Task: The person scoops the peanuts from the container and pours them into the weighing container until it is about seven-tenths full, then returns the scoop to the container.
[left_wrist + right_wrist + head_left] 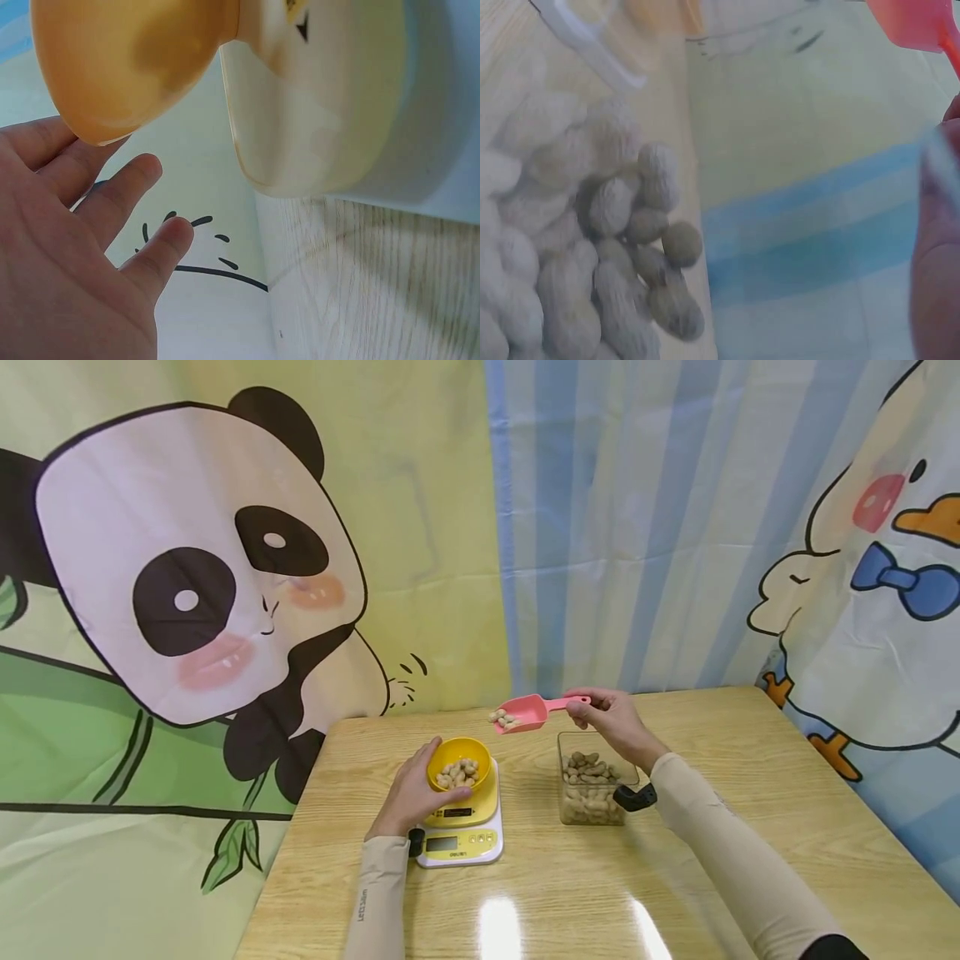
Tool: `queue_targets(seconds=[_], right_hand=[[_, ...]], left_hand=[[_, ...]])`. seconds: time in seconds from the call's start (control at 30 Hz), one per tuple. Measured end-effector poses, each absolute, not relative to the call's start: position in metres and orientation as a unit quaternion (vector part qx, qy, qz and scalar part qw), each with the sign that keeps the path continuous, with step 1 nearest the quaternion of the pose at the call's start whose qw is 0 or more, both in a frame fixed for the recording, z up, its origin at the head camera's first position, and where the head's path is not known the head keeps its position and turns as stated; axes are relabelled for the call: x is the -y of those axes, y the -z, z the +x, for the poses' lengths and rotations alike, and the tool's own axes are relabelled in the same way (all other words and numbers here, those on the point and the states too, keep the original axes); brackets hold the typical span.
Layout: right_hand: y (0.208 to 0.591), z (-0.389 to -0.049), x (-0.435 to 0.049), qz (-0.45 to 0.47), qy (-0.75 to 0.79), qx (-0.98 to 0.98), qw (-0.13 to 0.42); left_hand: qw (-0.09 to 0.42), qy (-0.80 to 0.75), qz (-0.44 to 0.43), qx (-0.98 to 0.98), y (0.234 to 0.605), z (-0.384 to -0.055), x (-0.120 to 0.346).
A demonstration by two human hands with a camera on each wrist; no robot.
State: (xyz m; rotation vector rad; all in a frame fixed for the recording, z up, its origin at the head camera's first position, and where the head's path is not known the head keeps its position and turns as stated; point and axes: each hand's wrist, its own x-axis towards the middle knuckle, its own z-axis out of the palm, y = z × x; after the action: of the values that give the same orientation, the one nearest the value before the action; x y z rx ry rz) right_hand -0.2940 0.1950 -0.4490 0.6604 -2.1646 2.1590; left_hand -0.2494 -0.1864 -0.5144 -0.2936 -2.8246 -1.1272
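Scoop (529, 713), pink, peanuts (503, 719) at its lip, handle pinched by right hand (617, 722), raised between tub (564, 803) and bowl (459, 748); bowl, yellow, on scale (487, 810), gripped by left hand (411, 789); best carried level, tipped low.

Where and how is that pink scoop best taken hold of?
Probably pinch the pink scoop by its handle, coming from the right: the handle is slim and points rightward in the head view, while the wide end on the left carries peanuts.
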Motion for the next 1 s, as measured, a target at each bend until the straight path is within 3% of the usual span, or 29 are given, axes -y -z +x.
queue_targets(seconds=[1.0], right_hand=[[0.45, -0.295, -0.134, 0.231, -0.626, 0.743, -0.045]], left_hand=[[0.041, 0.365, -0.104, 0.924, 0.513, -0.249, 0.189]])
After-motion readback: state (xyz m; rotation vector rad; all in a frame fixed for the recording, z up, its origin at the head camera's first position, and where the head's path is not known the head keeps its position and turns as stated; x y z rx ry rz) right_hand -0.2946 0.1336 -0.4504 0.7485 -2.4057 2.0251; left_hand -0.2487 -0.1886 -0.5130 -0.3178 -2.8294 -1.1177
